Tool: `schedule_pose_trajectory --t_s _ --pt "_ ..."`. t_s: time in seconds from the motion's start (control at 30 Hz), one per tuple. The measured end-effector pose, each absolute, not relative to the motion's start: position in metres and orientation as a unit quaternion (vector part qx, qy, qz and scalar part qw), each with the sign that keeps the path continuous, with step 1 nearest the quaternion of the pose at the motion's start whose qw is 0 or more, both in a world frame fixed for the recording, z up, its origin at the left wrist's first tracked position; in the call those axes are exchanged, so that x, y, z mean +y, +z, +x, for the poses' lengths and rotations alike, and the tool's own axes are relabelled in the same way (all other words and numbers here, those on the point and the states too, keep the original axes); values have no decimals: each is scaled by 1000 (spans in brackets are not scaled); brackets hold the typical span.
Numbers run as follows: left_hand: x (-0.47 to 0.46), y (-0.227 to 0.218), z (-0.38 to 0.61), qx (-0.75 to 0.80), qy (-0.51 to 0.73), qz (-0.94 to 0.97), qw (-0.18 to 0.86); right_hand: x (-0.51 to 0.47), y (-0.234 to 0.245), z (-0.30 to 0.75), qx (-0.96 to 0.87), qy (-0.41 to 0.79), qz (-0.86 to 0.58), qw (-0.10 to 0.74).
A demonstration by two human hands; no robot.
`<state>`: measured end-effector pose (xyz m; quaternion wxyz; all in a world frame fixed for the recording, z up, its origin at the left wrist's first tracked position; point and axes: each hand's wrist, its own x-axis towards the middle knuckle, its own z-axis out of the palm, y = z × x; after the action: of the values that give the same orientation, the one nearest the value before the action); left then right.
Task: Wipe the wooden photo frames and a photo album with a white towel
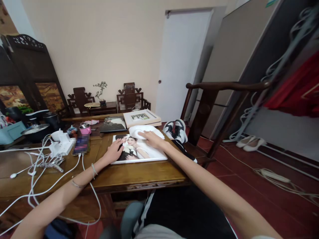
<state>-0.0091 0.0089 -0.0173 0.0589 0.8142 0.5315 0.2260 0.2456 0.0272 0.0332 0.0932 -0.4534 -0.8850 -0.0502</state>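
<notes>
A white-edged photo panel (147, 154) showing a couple lies flat on the wooden table in front of me. My left hand (114, 151) rests on its left side, fingers stretched out over the picture and holding nothing. Toward the panel's upper right, my right hand (152, 139) grips a bunched white cloth (142, 129) and presses it on the surface. The cloth hides part of the panel's top edge, and some of the right fingers are out of sight against it.
Behind the panel lie a dark photo album (113, 124) and a pale framed box (143, 118). White cables, a power strip (62, 144), a phone (81, 144) and a pink cup (85, 128) crowd the left. A wooden chair (204, 109) bearing sneakers (175, 130) stands right.
</notes>
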Motion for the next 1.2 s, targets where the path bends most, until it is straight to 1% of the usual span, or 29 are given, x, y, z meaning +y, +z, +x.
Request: schedule_pose_trajectory --t_s 0.23,0.33,0.43,0.53,0.7,0.8,0.9,1.03,1.13,1.2 --pt "7 -17 -9 519 227 821 72 -93 21 269 -922 -17 -375 95" --pt "6 -17 -9 527 224 816 80 -120 19 279 -931 0 -356 84" --pt "6 -18 -10 521 231 818 80 -105 20 279 -924 -5 -373 86" --pt "7 -19 -11 507 232 827 73 -58 26 266 -913 -27 -397 89" --pt "10 -18 -12 505 225 831 70 20 37 232 -894 -65 -438 63" --pt "11 -18 -11 507 223 830 67 35 38 216 -886 -75 -453 63" --pt "11 -19 -10 519 217 824 66 17 33 214 -897 -72 -429 75" --pt "9 -19 -9 535 209 815 72 -47 25 229 -925 -55 -364 92" --pt "7 -18 -8 541 203 812 81 -96 21 242 -934 -25 -343 96" --pt "6 -18 -8 532 208 816 80 -112 21 248 -935 -3 -340 99"
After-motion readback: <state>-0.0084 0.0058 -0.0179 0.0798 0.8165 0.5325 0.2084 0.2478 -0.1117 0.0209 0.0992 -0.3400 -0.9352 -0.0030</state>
